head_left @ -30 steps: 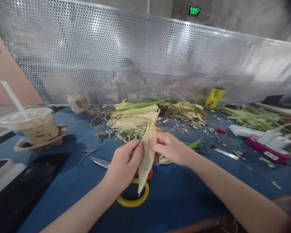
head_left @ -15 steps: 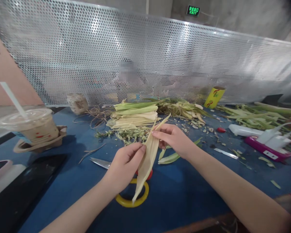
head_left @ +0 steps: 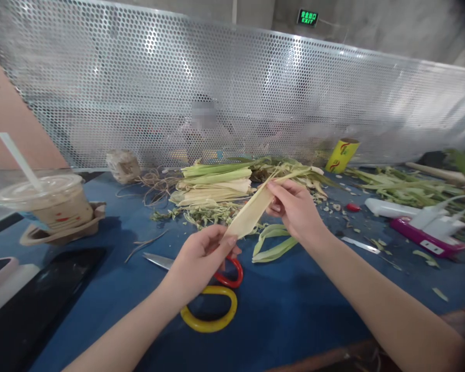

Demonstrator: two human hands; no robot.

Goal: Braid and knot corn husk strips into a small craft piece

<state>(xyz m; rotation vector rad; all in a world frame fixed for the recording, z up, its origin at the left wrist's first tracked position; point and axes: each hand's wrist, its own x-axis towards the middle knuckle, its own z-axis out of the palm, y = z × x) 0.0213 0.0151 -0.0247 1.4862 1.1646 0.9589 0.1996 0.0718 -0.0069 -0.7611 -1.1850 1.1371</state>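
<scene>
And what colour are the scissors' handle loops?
One red loop, one yellow loop; best seen in the head view.

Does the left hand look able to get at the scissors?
Probably yes: the left hand is close to the scissors, whose yellow handle shows mostly uncovered, though that hand's grip is on the pale husk.

The scissors (head_left: 219, 291) lie on the table (head_left: 279, 310). Left of the scissors, a cup (head_left: 64, 209) stands in a holder (head_left: 52, 237); behind them lies a stack of husks (head_left: 217, 183), with a partition (head_left: 236, 82) farther back; right of them, a power strip (head_left: 418, 236).
</scene>
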